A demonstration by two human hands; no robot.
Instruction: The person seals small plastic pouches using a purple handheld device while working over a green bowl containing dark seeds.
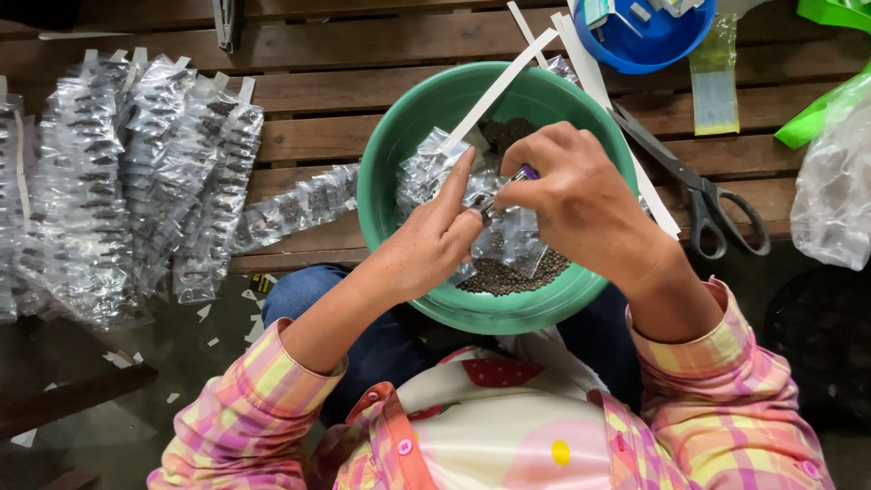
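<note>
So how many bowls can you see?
2. A green bowl of small dark seeds sits under both hands, and a blue bowl sits at the top edge, partly cut off. Others may lie out of view.

I see a slatted wooden bench (318, 95) carrying everything. Taking the green bowl (390, 154) as my landmark: left of it lie strips of filled clear packets (136, 172), right of it scissors (708, 195), behind it a blue bowl (649, 41).

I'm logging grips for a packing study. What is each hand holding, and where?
The left hand pinches a small clear bag at its top edge; the right hand grips a small purple-tipped tool at that opening.
</note>
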